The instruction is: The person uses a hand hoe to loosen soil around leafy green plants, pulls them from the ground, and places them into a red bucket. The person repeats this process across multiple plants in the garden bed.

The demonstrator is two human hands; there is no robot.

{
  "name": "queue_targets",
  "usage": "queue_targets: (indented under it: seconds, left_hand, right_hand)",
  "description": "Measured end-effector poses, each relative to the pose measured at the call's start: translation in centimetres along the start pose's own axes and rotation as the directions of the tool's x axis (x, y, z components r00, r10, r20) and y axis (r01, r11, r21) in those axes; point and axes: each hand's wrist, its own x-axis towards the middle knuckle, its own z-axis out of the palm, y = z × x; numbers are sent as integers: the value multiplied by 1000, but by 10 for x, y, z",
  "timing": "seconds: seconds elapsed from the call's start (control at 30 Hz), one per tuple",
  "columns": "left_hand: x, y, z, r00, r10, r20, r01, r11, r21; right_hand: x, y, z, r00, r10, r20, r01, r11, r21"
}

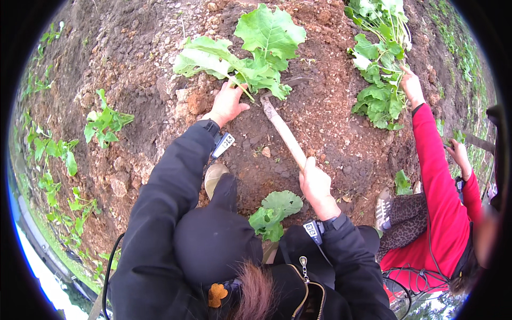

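A large leafy green plant [262, 65] with broad, lobed leaves rises from the brown soil at the top middle. My left hand [228, 102] is closed around its lower stalks, the fingers partly covered by leaves and the thumb pointing right. In my right hand [316, 184] is the light wooden handle of a digging tool [287, 134], gripped near its lower end. The handle slants up and left to the plant's base. Its dirt-caked far end meets the soil there, and the tool's head is mostly hidden under leaves and earth.
A smaller leafy plant [274, 214] grows close to my knees. Another seedling [106, 120] stands at left, with more greenery beyond. At right, a person in a red sleeve [431, 141] reaches to a heap of leafy greens [380, 80]. Clods and stones [120, 184] dot the ground.
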Motion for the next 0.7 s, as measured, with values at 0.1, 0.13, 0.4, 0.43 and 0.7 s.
queue_targets:
  seconds: [0.1, 0.13, 0.4, 0.43, 0.7]
  left_hand:
    - [-3, -1, 4, 1000, 10, -10, -10, 999, 39]
    - [-3, -1, 5, 1000, -19, 25, 17, 998, 53]
    - [-6, 8, -7, 998, 30, -60, -30, 1000, 4]
    - [-12, 10, -7, 990, 24, -138, -32, 998, -57]
    - [-67, 62, 8, 897, 378, -230, -363, 926, 105]
  right_hand:
    - [5, 0, 8, 999, -32, 7, 32, 999, -28]
    - [9, 1, 9, 999, -35, 1, 35, 998, -49]
    - [14, 12, -22, 998, -61, 8, 62, 997, -48]
    - [8, 13, -28, 998, -64, -4, 64, 998, -14]
    - [-23, 16, -35, 998, 51, -41, -46, 993, 106]
